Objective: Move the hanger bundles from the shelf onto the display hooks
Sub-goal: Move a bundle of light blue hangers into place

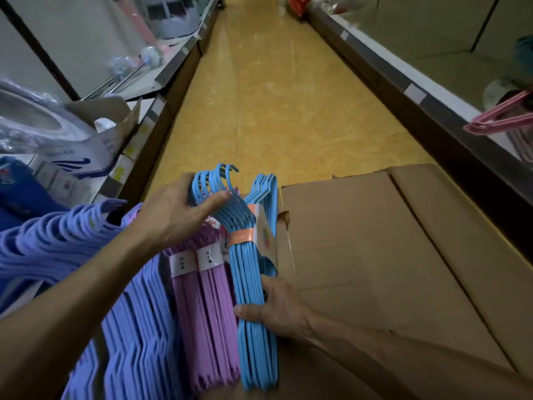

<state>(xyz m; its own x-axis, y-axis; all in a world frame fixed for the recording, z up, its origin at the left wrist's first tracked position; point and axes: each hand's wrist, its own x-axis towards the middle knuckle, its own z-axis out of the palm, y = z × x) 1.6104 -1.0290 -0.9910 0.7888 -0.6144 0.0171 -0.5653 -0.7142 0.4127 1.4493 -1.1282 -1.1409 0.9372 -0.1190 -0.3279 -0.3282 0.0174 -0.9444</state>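
A bundle of light blue hangers point(251, 287) with an orange paper band stands on edge at the right of a packed row. My left hand point(178, 209) grips its hook ends at the top. My right hand point(274, 310) clasps its lower side from the right. To its left sit purple hanger bundles point(202, 313) with white bands, then several periwinkle blue hangers point(72, 243). A second light blue bundle point(266, 194) stands just behind the held one. No display hooks are visible.
A large brown cardboard box point(389, 269) with folded flaps lies right of the hangers. Yellow aisle floor point(274, 96) runs ahead between two shelf units. Pink hangers point(501, 116) stick out from the right shelf. Packaged goods point(57, 134) crowd the left shelf.
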